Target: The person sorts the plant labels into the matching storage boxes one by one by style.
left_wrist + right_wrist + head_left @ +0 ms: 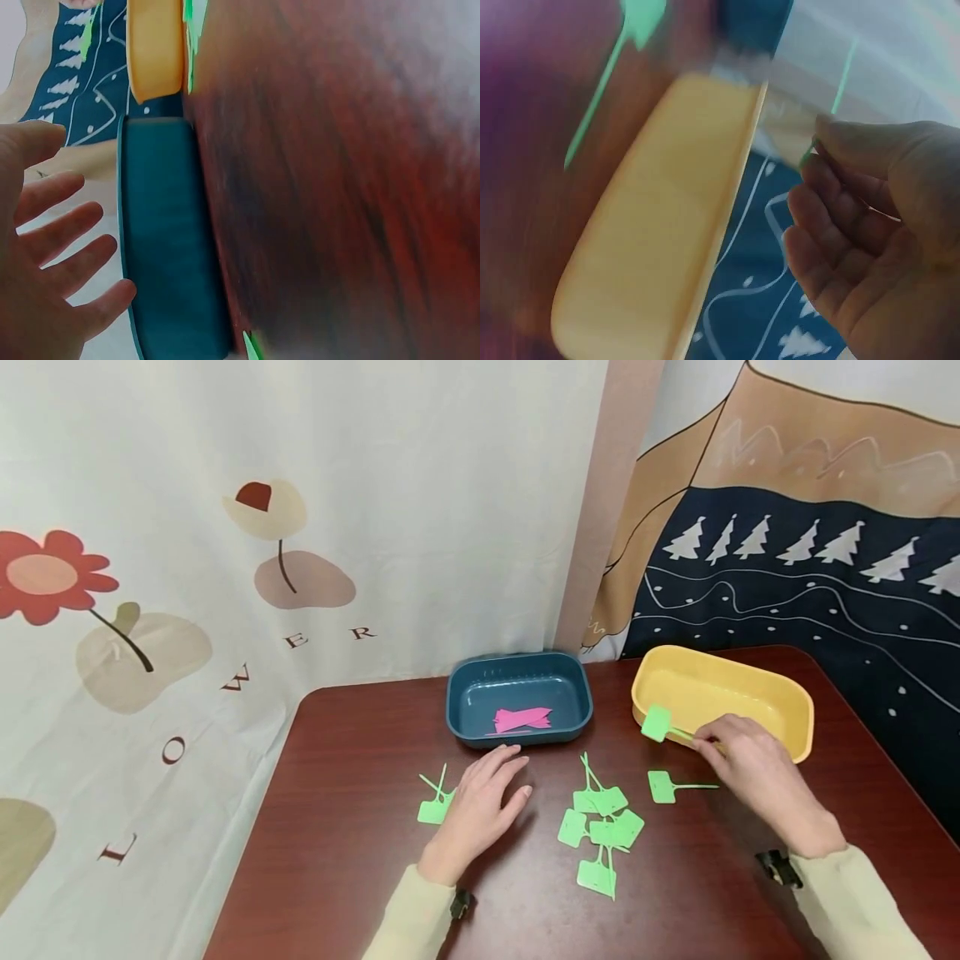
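My right hand (757, 768) pinches the thin stem of a green plant tag (657, 723) between thumb and forefinger, at the front rim of the yellow basin (798, 727). In the right wrist view the stem (844, 79) sticks out past the thumb tip. My left hand (483, 802) hovers with spread fingers just in front of the blue basin (453, 718) and holds nothing. Pink tags (517, 719) lie inside the blue basin. Partly hidden behind the left hand are green tags (432, 812) on the table.
A loose pile of several green tags (611, 831) lies mid-table between the hands. One single green tag (662, 787) rests in front of the yellow basin. Printed curtains (450, 527) hang right behind the brown table (337, 860).
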Available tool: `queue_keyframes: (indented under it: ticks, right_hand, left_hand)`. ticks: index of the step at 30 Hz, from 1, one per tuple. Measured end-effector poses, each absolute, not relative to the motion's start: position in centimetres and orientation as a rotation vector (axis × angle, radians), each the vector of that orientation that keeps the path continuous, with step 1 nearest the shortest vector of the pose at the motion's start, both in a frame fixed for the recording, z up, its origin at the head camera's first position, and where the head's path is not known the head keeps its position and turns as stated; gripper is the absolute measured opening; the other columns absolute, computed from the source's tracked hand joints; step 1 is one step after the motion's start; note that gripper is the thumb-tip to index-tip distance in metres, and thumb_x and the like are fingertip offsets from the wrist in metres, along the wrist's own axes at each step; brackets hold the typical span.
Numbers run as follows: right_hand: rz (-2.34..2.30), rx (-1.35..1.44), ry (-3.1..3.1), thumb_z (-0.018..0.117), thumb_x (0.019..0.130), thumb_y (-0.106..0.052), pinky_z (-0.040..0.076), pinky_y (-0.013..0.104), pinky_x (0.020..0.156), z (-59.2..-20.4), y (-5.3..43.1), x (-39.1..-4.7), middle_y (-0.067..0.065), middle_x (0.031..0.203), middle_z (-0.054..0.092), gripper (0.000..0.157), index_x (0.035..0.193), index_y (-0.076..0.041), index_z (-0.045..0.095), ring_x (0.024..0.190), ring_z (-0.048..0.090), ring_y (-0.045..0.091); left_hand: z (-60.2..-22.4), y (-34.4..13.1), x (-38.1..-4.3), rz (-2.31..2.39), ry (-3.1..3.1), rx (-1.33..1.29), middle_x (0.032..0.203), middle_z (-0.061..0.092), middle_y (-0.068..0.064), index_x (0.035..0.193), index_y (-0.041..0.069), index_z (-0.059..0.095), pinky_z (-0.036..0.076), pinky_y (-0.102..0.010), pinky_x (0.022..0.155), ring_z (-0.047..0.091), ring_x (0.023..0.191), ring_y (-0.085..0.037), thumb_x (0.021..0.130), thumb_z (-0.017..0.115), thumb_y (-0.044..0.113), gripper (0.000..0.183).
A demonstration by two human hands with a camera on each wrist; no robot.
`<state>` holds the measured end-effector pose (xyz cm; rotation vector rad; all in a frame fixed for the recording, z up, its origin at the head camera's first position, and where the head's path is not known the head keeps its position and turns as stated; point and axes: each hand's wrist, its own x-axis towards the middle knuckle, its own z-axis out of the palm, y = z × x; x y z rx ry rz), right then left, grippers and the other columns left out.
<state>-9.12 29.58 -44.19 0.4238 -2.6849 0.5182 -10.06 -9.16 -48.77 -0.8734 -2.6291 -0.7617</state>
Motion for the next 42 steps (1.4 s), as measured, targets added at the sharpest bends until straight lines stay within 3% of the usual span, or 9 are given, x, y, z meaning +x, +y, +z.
queue_keyframes:
  ticks: [12,16,21,32,36,42]
  right_hand:
    - [0.463,0.304,-2.969,0.078,0.091,-0.009,0.054,0.053,0.073,-44.1,33.2,-13.8,0.014,0.087,0.068,0.016,0.096,0.005,0.074,0.076,0.059,0.028]
    - [0.442,0.340,-3.042,0.072,0.094,-0.008,0.050,0.045,0.069,-44.0,33.3,-15.0,0.007,0.078,0.062,0.010,0.090,0.000,0.074,0.073,0.054,0.024]
    - [0.457,0.330,-3.163,0.067,0.097,-0.011,0.040,0.038,0.067,-44.1,33.3,-16.1,0.001,0.070,0.049,0.015,0.082,-0.009,0.070,0.073,0.049,0.022]
    - [0.463,0.355,-3.234,0.070,0.097,-0.012,0.041,0.037,0.067,-44.8,33.5,-17.1,0.000,0.073,0.055,0.011,0.089,-0.006,0.073,0.072,0.051,0.021]
    - [0.436,0.349,-3.214,0.072,0.095,-0.013,0.047,0.043,0.072,-44.8,33.6,-17.1,0.006,0.082,0.061,0.010,0.094,-0.003,0.073,0.078,0.054,0.025]
    - [0.443,0.255,-3.081,0.076,0.094,-0.019,0.047,0.063,0.090,-44.2,34.0,-15.6,0.030,0.113,0.062,0.034,0.114,0.008,0.069,0.103,0.057,0.046]
  left_hand:
    - [-49.0,-8.8,-9.4,-0.788,-2.600,-0.936,0.143,0.061,-0.010,0.129,0.008,0.070,0.044,-0.057,0.108,0.055,0.135,-0.033,0.096,0.072,0.023,0.036]
    - [-49.0,-9.0,-9.1,-0.771,-2.592,-0.930,0.141,0.062,-0.009,0.128,0.009,0.071,0.044,-0.054,0.108,0.056,0.133,-0.032,0.096,0.073,0.023,0.036]
    - [-49.1,-9.5,-8.8,-0.767,-2.619,-0.906,0.140,0.062,-0.008,0.128,0.009,0.071,0.044,-0.052,0.109,0.056,0.133,-0.029,0.096,0.073,0.024,0.035]
    - [-49.1,-10.1,-8.5,-0.753,-2.644,-0.867,0.139,0.063,-0.008,0.128,0.009,0.071,0.044,-0.052,0.109,0.058,0.131,-0.027,0.096,0.072,0.023,0.034]
    - [-49.2,-10.1,-8.5,-0.757,-2.641,-0.866,0.139,0.063,-0.009,0.127,0.009,0.072,0.045,-0.053,0.109,0.058,0.130,-0.027,0.096,0.072,0.022,0.034]
    - [-49.2,-10.2,-8.5,-0.764,-2.651,-0.864,0.139,0.064,-0.009,0.127,0.009,0.072,0.044,-0.052,0.109,0.058,0.130,-0.026,0.097,0.072,0.023,0.034]
